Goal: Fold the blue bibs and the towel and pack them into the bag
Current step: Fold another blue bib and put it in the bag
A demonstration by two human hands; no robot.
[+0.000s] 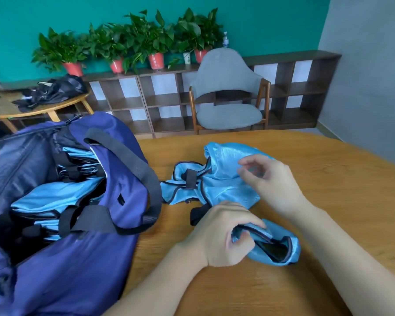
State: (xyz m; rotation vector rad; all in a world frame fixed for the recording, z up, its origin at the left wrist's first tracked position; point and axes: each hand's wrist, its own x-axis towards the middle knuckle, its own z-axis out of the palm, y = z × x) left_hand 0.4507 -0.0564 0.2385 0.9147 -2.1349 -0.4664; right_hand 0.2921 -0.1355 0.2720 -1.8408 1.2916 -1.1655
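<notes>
A crumpled light-blue bib (224,179) with dark trim and black straps lies on the wooden table (328,201). My left hand (224,233) grips its near end, fingers curled round the trimmed edge. My right hand (269,179) hovers over the bib's middle with fingers loosely curled and blurred; I cannot tell whether it pinches the cloth. The navy bag (78,258) stands open at the left, holding several folded blue bibs (55,199). No towel is in view.
A grey chair (228,92) stands beyond the table's far edge before a low dark shelf (160,101) with potted plants. A round side table (32,108) at the far left carries a black bag. Bare wood lies right of my arms.
</notes>
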